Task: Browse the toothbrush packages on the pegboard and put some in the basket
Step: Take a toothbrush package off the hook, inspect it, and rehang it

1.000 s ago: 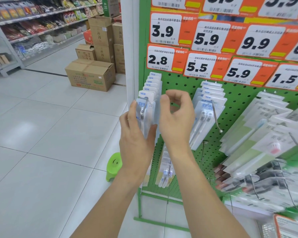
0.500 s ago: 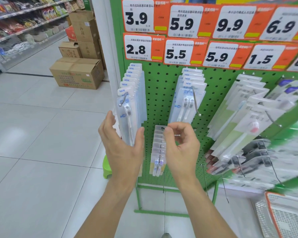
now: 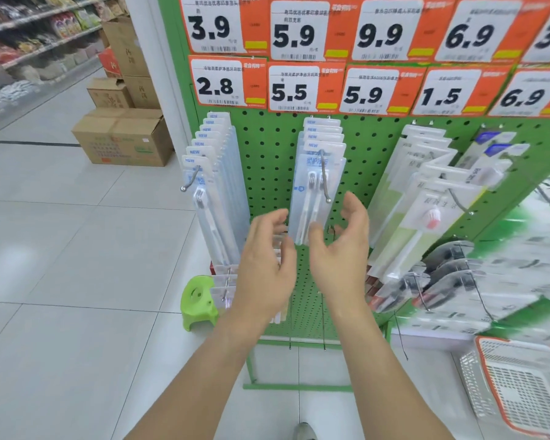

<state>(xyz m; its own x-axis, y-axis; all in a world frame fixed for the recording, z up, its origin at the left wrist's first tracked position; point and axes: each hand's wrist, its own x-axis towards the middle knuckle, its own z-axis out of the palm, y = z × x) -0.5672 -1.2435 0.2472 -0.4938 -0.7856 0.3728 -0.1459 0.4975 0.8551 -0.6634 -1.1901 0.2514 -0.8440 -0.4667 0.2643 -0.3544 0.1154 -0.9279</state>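
Clear plastic toothbrush packages (image 3: 318, 188) are hung on a hook of the green pegboard (image 3: 267, 160), at 12 o'clock between both grips. Left hand (image 3: 264, 265) and right hand (image 3: 340, 249) are held loosely spread, nothing gripped. Basket (image 3: 521, 389) is cropped at 4 o'clock; nearby packs are blurred.

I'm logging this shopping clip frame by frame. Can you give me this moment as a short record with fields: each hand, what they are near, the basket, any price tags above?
left hand: open, holds nothing
right hand: open, holds nothing
between the hands: lower end of the front toothbrush package on the middle hook
tags above that hook: 5.5, with 5.9 over it
basket: white with orange rim, on the floor at lower right; no packages visible inside
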